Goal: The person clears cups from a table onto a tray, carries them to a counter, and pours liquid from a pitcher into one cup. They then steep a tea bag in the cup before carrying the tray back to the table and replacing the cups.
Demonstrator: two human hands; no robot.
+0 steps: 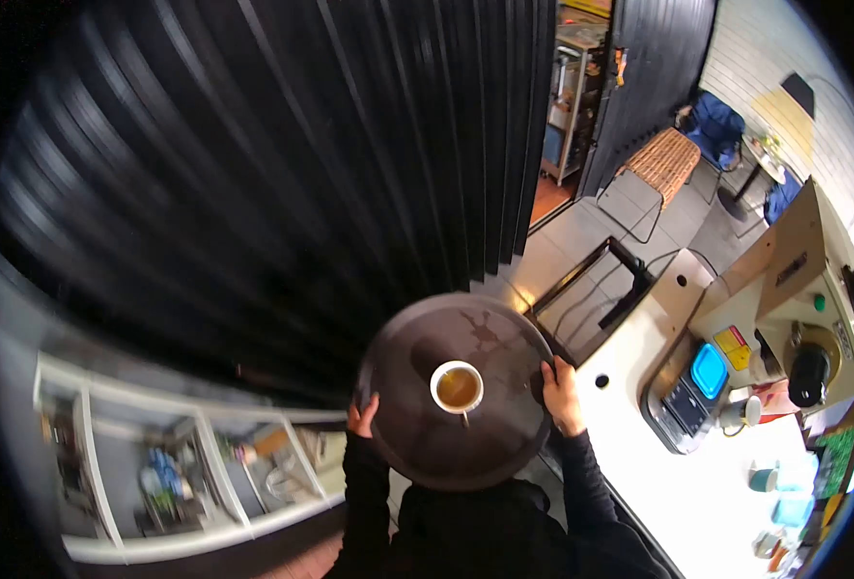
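A round dark tray (417, 444) is held level in front of the body. My left hand (363, 416) grips its left rim, and my right hand (562, 396) grips the right rim with the thumb on top. On the tray, near its middle, stands a white cup (458, 387) with a brownish drink inside, its handle toward me. Wet marks show on the tray's surface behind the cup. The fingers under the tray are hidden.
A black ribbed wall (350, 145) rises ahead and left. White shelves (205, 463) stand at lower left. On the right, a white counter (630, 463) holds a scale (683, 405), cups and a machine (794, 289). Farther back is a wicker stool (660, 164).
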